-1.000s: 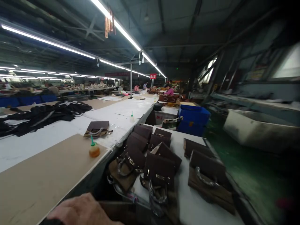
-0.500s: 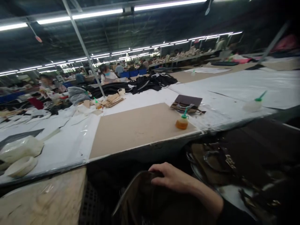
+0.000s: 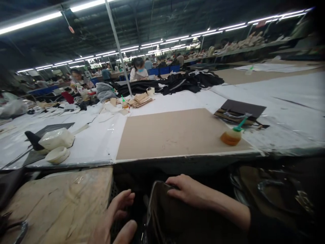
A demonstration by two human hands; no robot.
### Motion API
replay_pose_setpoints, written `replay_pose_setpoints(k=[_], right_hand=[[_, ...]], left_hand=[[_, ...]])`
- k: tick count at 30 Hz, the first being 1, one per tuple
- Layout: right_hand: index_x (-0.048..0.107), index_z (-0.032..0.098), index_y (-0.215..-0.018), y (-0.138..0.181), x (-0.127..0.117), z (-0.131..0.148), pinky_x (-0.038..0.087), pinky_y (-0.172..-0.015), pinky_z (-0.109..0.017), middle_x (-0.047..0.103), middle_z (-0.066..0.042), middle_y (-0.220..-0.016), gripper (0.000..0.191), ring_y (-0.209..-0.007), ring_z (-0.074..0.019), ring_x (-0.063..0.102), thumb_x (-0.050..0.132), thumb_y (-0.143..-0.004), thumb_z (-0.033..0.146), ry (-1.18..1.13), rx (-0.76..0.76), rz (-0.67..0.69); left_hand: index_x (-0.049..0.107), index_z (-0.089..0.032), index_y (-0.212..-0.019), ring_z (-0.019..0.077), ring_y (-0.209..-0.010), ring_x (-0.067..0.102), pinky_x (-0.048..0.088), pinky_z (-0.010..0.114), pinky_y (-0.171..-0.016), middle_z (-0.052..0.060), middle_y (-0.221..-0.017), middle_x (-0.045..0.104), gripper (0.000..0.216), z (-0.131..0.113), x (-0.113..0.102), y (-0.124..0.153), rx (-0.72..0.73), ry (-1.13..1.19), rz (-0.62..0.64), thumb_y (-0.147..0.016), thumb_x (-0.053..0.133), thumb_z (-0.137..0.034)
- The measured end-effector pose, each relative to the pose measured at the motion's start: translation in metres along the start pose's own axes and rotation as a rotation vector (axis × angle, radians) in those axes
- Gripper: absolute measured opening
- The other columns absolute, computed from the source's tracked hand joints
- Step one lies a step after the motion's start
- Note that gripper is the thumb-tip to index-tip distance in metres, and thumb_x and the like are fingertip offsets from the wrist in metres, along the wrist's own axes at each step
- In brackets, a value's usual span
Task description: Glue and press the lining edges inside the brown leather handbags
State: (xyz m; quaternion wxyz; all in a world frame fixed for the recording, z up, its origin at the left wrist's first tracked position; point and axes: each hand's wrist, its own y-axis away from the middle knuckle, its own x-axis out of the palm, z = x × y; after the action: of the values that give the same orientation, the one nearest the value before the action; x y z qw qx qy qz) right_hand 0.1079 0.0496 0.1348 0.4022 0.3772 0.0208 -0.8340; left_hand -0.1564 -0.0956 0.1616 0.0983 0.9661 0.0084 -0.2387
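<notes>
Since the earlier frame the left hand (image 3: 115, 217) has entered at the near edge, and the view has swung left so the glue bottle (image 3: 232, 135) now sits further right

Head view: right hand (image 3: 186, 191) grips the upper rim of a dark brown bag piece (image 3: 172, 220), fingers curled over its edge; left hand spread wide, fingers loose, just left of the bag piece and not touching it. Both lie at near centre, below the edge of the long white worktable (image 3: 76, 149). Tan cardboard sheet (image 3: 177, 132) covers the table's middle; the orange glue bottle with green nozzle stands at its right corner, a flat dark bag panel (image 3: 243, 108) just beyond. Wooden board (image 3: 58, 200) near left. Black fabric pile (image 3: 188, 81) far centre. Seated workers (image 3: 138, 69) far behind
</notes>
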Motion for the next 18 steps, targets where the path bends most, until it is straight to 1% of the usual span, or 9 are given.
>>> replay_pose_setpoints(k=[2,3,4,6,8,9,12,15,18], right_hand=[[0.074,0.022,-0.098,-0.007,0.004,0.005,0.046,-0.067,-0.025,0.077,-0.005,-0.09,0.02,-0.083,-0.0226,0.07,0.059,-0.086,0.027,0.014,-0.013,0.005],[0.074,0.022,-0.099,-0.009,0.006,0.006,0.046,-0.066,-0.026,0.077,-0.004,-0.09,0.02,-0.082,-0.0225,0.07,0.059,-0.087,0.027,0.019,-0.018,0.009],[0.074,0.023,-0.1,-0.009,0.006,0.008,0.046,-0.066,-0.026,0.077,-0.004,-0.091,0.02,-0.082,-0.0225,0.07,0.059,-0.087,0.027,0.027,-0.024,0.009],[0.073,0.023,-0.102,-0.006,0.003,0.008,0.046,-0.067,-0.026,0.077,-0.005,-0.092,0.022,-0.083,-0.0229,0.07,0.059,-0.086,0.026,0.046,-0.022,0.014],[0.073,0.023,-0.105,0.002,-0.003,0.004,0.046,-0.069,-0.027,0.077,-0.006,-0.095,0.024,-0.086,-0.0239,0.07,0.061,-0.083,0.025,0.062,0.004,0.026],[0.073,0.023,-0.105,0.007,-0.008,0.001,0.046,-0.069,-0.027,0.077,-0.006,-0.096,0.025,-0.087,-0.0242,0.07,0.063,-0.082,0.025,0.063,0.026,0.037],[0.074,0.023,-0.099,0.027,-0.019,-0.01,0.045,-0.064,-0.026,0.077,-0.004,-0.093,0.023,-0.083,-0.0232,0.069,0.066,-0.078,0.026,0.021,0.109,0.083],[0.073,0.021,-0.092,0.046,-0.024,-0.02,0.042,-0.058,-0.024,0.076,-0.003,-0.088,0.018,-0.078,-0.0215,0.067,0.067,-0.077,0.029,-0.064,0.169,0.132],[0.073,0.02,-0.093,0.056,-0.028,-0.026,0.042,-0.059,-0.024,0.076,-0.003,-0.089,0.019,-0.078,-0.0211,0.066,0.067,-0.079,0.031,-0.122,0.176,0.163]], left_hand=[[0.042,-0.023,-0.145,0.0304,-0.129,0.052,0.048,0.039,-0.104,0.012,-0.142,0.055,0.071,-0.018,0.007,-0.019,0.024,-0.133,0.124,-0.082,0.063,-0.049],[0.041,-0.022,-0.145,0.0311,-0.127,0.054,0.049,0.039,-0.102,0.013,-0.141,0.056,0.073,-0.027,0.011,-0.029,0.014,-0.17,0.173,-0.081,0.065,-0.048],[0.044,-0.022,-0.143,0.031,-0.124,0.056,0.049,0.039,-0.101,0.013,-0.138,0.058,0.072,-0.035,0.015,-0.04,0.01,-0.175,0.225,-0.08,0.067,-0.046],[0.052,-0.02,-0.133,0.0293,-0.115,0.061,0.051,0.037,-0.096,0.012,-0.128,0.065,0.059,-0.043,0.022,-0.06,0.017,-0.129,0.326,-0.079,0.068,-0.037],[0.056,-0.018,-0.125,0.0267,-0.111,0.063,0.051,0.035,-0.094,0.01,-0.122,0.068,0.049,-0.042,0.027,-0.076,0.023,-0.052,0.405,-0.077,0.065,-0.025],[0.055,-0.018,-0.124,0.0255,-0.111,0.063,0.051,0.034,-0.094,0.01,-0.121,0.068,0.049,-0.038,0.027,-0.082,0.019,-0.006,0.439,-0.076,0.062,-0.02],[0.052,-0.017,-0.127,0.0239,-0.111,0.063,0.051,0.033,-0.09,0.01,-0.125,0.067,0.058,-0.021,0.025,-0.093,-0.028,0.144,0.547,-0.07,0.059,-0.01],[0.053,-0.016,-0.129,0.0244,-0.108,0.064,0.051,0.032,-0.087,0.009,-0.12,0.069,0.06,-0.01,0.021,-0.097,-0.109,0.21,0.593,-0.069,0.059,-0.012],[0.061,-0.014,-0.123,0.0255,-0.103,0.065,0.051,0.031,-0.084,0.006,-0.106,0.073,0.049,-0.009,0.019,-0.099,-0.145,0.103,0.596,-0.074,0.056,-0.017]])
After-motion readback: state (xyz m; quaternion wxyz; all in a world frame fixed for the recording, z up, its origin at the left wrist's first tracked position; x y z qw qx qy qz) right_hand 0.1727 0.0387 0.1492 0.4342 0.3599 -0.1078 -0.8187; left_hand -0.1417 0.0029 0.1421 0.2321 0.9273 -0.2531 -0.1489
